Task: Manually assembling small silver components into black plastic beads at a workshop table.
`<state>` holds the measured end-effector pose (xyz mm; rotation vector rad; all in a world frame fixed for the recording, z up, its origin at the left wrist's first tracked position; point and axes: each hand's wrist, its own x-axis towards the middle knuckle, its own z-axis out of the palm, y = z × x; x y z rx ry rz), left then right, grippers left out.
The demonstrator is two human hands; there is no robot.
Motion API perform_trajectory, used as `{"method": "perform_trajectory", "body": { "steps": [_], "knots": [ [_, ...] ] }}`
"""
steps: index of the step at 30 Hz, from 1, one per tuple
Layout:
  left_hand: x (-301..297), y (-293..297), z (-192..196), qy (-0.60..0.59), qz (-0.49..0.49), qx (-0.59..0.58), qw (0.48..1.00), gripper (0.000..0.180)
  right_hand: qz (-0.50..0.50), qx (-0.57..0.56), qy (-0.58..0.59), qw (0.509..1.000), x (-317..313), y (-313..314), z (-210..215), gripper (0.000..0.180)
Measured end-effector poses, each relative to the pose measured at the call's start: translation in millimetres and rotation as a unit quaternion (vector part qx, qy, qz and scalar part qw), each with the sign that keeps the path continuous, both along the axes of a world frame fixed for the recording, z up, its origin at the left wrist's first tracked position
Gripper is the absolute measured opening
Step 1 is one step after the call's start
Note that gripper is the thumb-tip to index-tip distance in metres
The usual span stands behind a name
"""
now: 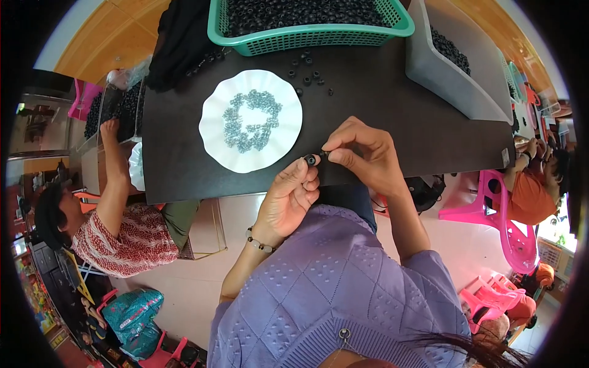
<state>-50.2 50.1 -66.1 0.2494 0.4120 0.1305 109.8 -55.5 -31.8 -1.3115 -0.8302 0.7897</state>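
I am watching the left hand (283, 199) holding a black bead-like piece (311, 160) upright between its thumb and forefinger, its pale-rimmed end facing up, while its other fingers are curling beneath. The right hand (362, 147) is narrowing to a thumb-and-forefinger pinch on a tiny dark piece (325, 154), which is showing too small for me to tell its kind. The two pieces are sitting just beside each other; whether they are touching, I cannot tell. Both hands are hovering at the near edge of the dark table (368, 80), and a bracelet (260, 246) is circling the left wrist. Just beyond the left hand I am seeing a wavy-rimmed white plate (211, 116) bearing a rough ring of small clear pieces (236, 135). Loose black pieces (307, 80) are lying between it and a green basket (307, 38), which is holding many more. To the right a grey bin (426, 55) is containing others. At the left a co-worker in a red-and-white top (132, 242) is reaching one arm toward a clear container of black pieces (130, 104)
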Motion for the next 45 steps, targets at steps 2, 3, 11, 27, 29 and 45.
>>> {"method": "perform_trajectory", "body": {
  "steps": [2,3,11,27,29,45],
  "knots": [
    [-2,-1,3,0.005,0.001,0.001,1.000,0.022,0.000,0.004,-0.109,0.994,-2,-1,-3,0.010],
    [-2,-2,3,0.005,0.003,0.001,1.000,0.022,0.003,0.005,-0.109,0.994,-4,-1,-3,0.010],
    [-8,-4,1,0.007,0.008,0.037,0.999,0.016,0.009,0.006,-0.148,0.989,-9,-2,-5,0.009],
    [-12,-5,-3,0.044,0.015,0.090,0.995,0.017,0.004,-0.012,-0.285,0.959,-13,-1,11,0.013],
    [-13,-4,-4,0.047,0.016,0.154,0.987,0.020,0.012,-0.030,-0.280,0.960,-13,-2,14,0.013],
    [-20,-2,-4,0.053,0.013,0.287,0.956,0.024,0.208,0.031,-0.085,0.974,-5,2,-9,0.034]
  ]
}}
